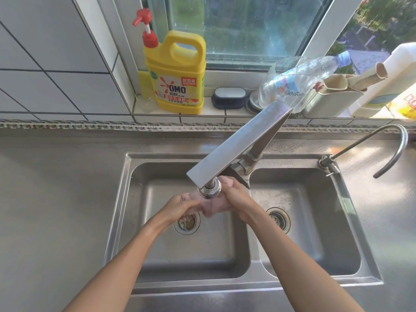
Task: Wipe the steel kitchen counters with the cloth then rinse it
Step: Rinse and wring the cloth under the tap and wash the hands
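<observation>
Both hands are over the left basin of the steel double sink, just under the flat faucet's spout head. The pink cloth is bunched up betw. them, directly below the spout and above the left drain. Left hand has fingers curled round the cloth's left end; right hand grips the right end, fingers clenched over it. Can't tell if water is running. Right of the spout, the right basin w/ its own drain. Further right, a thin curved tap on the counter. Behind the spout, on the window ledge: yellow detergent jug w/ red pump, a dark scrub brush, a clear plastic bottle lying tilted.
</observation>
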